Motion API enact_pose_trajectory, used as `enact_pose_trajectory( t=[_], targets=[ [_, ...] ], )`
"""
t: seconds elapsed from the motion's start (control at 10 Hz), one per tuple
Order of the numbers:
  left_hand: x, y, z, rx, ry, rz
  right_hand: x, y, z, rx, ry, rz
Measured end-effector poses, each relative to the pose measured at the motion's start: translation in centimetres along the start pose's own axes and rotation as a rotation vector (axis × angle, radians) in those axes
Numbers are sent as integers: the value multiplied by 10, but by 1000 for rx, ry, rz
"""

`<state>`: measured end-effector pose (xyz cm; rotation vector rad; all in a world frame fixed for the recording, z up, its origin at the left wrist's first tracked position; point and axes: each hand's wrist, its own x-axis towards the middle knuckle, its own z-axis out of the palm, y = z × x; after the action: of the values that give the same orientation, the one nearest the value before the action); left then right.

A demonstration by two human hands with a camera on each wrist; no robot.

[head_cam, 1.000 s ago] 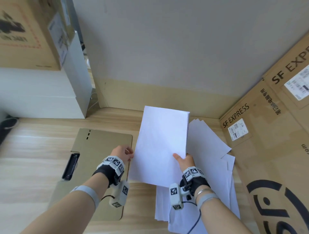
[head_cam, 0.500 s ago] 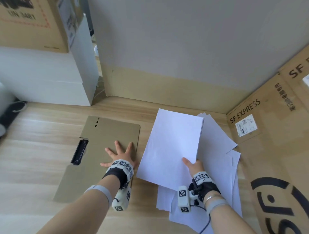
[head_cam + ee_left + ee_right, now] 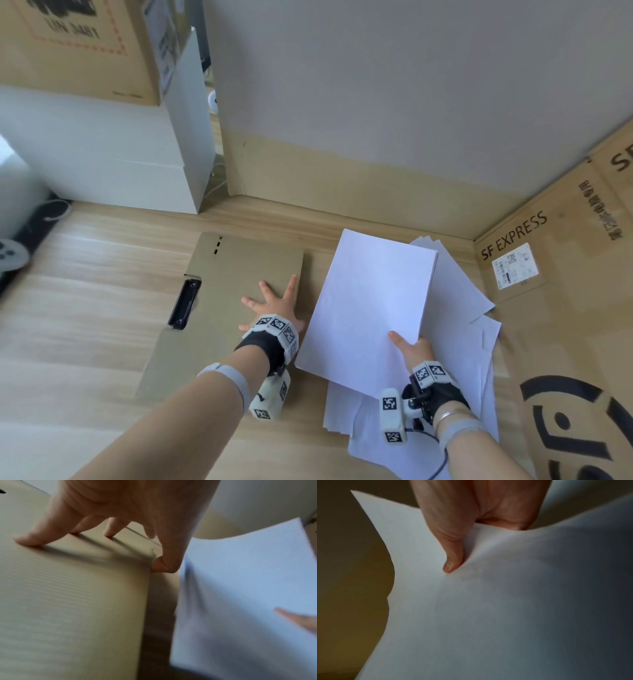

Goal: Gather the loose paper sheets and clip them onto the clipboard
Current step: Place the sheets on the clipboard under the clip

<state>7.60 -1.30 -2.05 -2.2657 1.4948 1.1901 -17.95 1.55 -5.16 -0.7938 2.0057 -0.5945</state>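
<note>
Pinching paper stack (image 3: 373, 301), right hand (image 3: 416, 351) (left hand (image 3: 274, 308) flat on clipboard (image 3: 219, 308)).

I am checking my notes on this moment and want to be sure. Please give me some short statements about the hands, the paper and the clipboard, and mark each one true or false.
1. The left hand lies with spread fingers on the clipboard. True.
2. The right hand is empty. False: it pinches a stack of paper at the near edge.
3. The held stack is already under the clip. False: it is to the right of the clipboard, and nothing is under the clip.
4. More loose sheets lie under the held stack. True.
5. The clipboard stands upright against the wall. False: it lies flat on the wooden surface.
</note>
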Motion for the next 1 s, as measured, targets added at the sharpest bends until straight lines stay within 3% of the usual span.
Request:
enact_pose_trajectory(
  t=[0.3, 0.4, 0.5, 0.7, 0.8, 1.0],
  targets=[
    [-55, -15, -122, -5, 36, 243, -5, -38, 34, -17, -97, -74],
    [-74, -33, -158, 40, 71, 236, -5, -49, 57, -23, -134, -103],
    [-82, -65, -186, 74, 123, 210, -11, -61, 84, -40, -187, -124],
    [-69, -145, -228, 245, 341, 31, -20, -75, 129, -123, -256, -133],
    [-56, -181, -236, 223, 422, -75, -20, -75, 147, -154, -261, -107],
    [-11, -246, -211, 273, 439, -210, -29, -66, 167, -248, -260, -40]
  ],
)
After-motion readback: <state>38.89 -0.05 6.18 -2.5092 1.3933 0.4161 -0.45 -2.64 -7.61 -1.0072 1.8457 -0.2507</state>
